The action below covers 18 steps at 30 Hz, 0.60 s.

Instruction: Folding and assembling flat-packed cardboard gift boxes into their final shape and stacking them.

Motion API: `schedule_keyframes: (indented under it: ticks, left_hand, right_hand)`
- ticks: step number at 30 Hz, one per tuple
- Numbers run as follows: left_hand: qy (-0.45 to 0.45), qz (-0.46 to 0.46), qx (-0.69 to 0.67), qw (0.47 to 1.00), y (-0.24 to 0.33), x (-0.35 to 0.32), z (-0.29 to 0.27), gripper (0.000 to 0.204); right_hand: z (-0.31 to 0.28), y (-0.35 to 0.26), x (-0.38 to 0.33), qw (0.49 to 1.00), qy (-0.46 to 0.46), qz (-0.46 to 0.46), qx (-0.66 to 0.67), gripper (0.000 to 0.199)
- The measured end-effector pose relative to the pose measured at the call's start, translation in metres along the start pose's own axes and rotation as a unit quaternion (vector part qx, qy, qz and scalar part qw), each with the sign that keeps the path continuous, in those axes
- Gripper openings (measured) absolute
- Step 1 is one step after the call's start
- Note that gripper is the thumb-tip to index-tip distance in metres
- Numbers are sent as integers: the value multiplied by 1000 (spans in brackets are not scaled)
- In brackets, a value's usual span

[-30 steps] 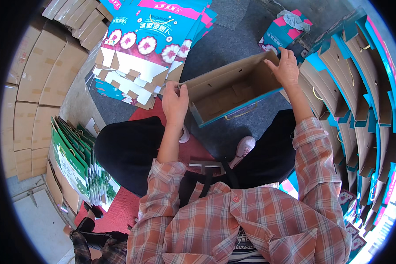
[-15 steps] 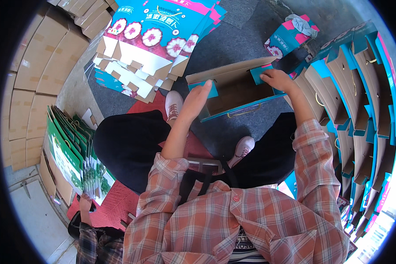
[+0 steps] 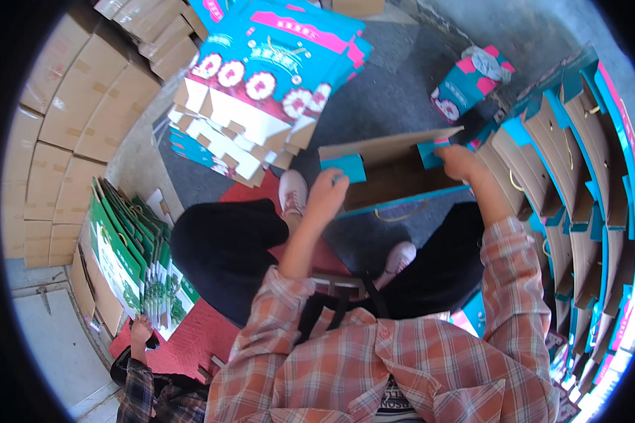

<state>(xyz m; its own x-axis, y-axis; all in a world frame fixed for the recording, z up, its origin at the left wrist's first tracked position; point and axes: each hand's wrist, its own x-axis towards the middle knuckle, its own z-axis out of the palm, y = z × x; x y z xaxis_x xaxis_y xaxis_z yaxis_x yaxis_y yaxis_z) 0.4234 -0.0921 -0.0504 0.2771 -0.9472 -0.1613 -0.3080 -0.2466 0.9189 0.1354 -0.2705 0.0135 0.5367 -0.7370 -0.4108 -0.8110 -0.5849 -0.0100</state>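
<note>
Between my knees an open cardboard carton (image 3: 395, 169), brown inside and blue outside, has its open top facing up. A blue end flap (image 3: 344, 168) shows at its left end and another blue flap (image 3: 429, 154) at its right. My left hand (image 3: 327, 194) is at the left end, its bent fingers against the flap's edge. At the other end my right hand (image 3: 461, 163) grips the right flap and edge, fingers closed. A thin yellow cord handle (image 3: 402, 211) hangs on the carton's near side. The carton's underside is hidden.
A stack of flat blue-and-pink printed cartons (image 3: 275, 77) lies ahead left. Opened cartons (image 3: 578, 169) stand stacked at right. Green folded cartons (image 3: 137, 254) lean at left, beside another person's hand (image 3: 141, 330). Brown boxes (image 3: 70, 120) line the left wall; a blue-pink carton (image 3: 466, 84) stands far right.
The scene has shifted down and slightly right in view. My left hand's fingers have bent at the carton's left end, where the thumb pointed up before. My right hand stays at the right flap.
</note>
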Motion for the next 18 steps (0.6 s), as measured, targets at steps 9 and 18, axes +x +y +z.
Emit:
schedule_keyframes:
  ticks: [9, 18]
  left_hand:
    - [7, 19, 1, 1000, 16, -14, -6, 55]
    - [11, 247, -86, 965, 153, -117, -105, 51]
  right_hand:
    - [9, -11, -31, 979, 199, 2, 37, 21]
    - [-21, -31, -35, 974, 203, -99, 23, 18]
